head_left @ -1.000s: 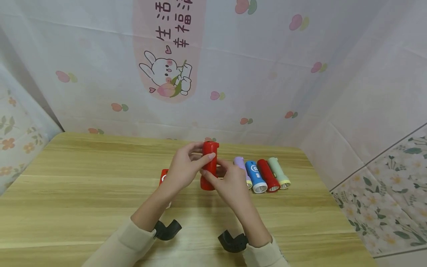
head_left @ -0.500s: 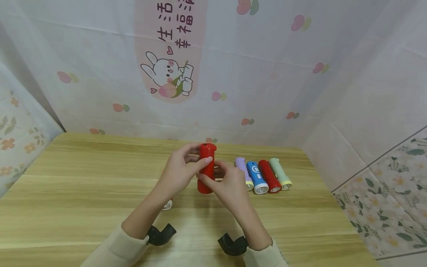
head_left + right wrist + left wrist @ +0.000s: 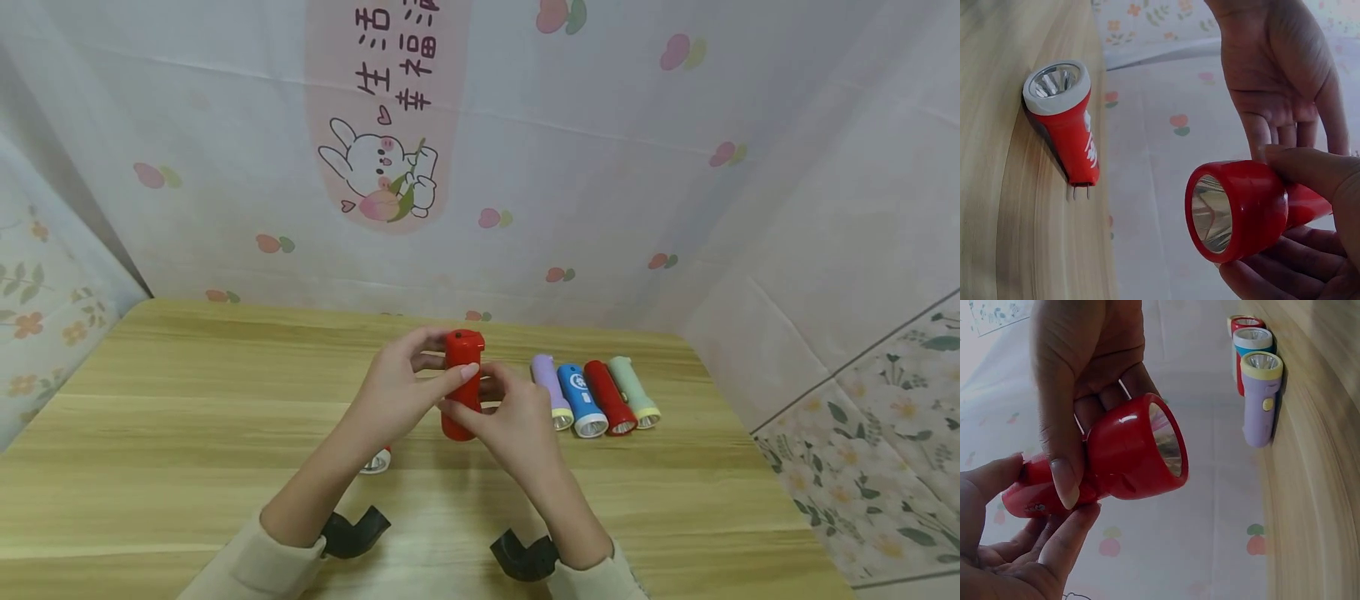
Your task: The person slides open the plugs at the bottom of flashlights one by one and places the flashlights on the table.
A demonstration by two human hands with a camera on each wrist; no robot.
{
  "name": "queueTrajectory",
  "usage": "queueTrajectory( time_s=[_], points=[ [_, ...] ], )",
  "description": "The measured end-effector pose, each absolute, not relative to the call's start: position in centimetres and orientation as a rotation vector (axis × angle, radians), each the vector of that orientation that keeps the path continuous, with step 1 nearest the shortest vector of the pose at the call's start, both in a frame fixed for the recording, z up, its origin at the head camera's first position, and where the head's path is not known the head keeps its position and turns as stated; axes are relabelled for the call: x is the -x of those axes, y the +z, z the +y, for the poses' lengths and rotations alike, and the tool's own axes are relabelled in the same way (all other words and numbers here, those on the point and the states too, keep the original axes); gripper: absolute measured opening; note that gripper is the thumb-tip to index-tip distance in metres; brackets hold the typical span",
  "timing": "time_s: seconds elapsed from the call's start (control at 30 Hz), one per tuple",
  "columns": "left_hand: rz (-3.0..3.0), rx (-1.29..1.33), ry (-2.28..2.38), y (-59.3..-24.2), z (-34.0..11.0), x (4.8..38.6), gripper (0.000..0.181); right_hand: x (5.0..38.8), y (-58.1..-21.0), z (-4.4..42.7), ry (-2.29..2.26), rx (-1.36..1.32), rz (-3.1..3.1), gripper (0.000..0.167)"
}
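Note:
Both hands hold a red flashlight (image 3: 460, 353) above the middle of the table. The left hand (image 3: 397, 390) grips its upper tail part, thumb across the front. The right hand (image 3: 521, 410) pinches it lower down, near the head. Its lens end (image 3: 1212, 214) points downward in the head view, while the tail end, with a small dark spot, faces up. A second red flashlight with a white rim (image 3: 1066, 125) lies on the table beneath the left forearm, which hides most of it in the head view. Two metal prongs stick out of its tail.
To the right, a purple flashlight (image 3: 551, 390), a blue one (image 3: 581, 400), another red one (image 3: 611, 398) and a pale green one (image 3: 635, 392) lie side by side on the wooden table (image 3: 225, 400). A printed curtain (image 3: 585, 167) hangs behind the table.
The held flashlight has moved slightly left and down, and its tail end shows more. The left forearm has shifted left, covering more of the white-rimmed flashlight's body.

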State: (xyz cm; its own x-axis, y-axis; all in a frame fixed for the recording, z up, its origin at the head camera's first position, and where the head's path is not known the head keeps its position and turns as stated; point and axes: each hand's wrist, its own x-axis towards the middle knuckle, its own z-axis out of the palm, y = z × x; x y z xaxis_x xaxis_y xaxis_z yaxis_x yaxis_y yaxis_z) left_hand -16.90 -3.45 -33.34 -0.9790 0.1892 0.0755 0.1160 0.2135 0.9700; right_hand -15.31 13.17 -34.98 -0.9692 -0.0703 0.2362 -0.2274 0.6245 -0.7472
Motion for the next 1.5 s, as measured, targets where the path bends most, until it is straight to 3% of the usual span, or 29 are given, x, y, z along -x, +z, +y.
queueTrajectory(
  time_s=[0.73,1.27,1.5],
  points=[
    [2.34,-0.403,1.929,-31.6,-5.2,15.9,0.051,15.2,-35.0,13.4,1.464,-0.493,-2.665,0.031],
    [2.205,-0.575,2.048,-31.5,-5.9,15.9,0.042,15.0,-34.7,13.3,1.474,-0.519,-2.639,0.037],
    [2.167,-0.509,2.05,-31.3,-6.1,16.0,0.04,15.0,-34.7,13.3,1.478,-0.523,-2.678,0.037]
  ],
)
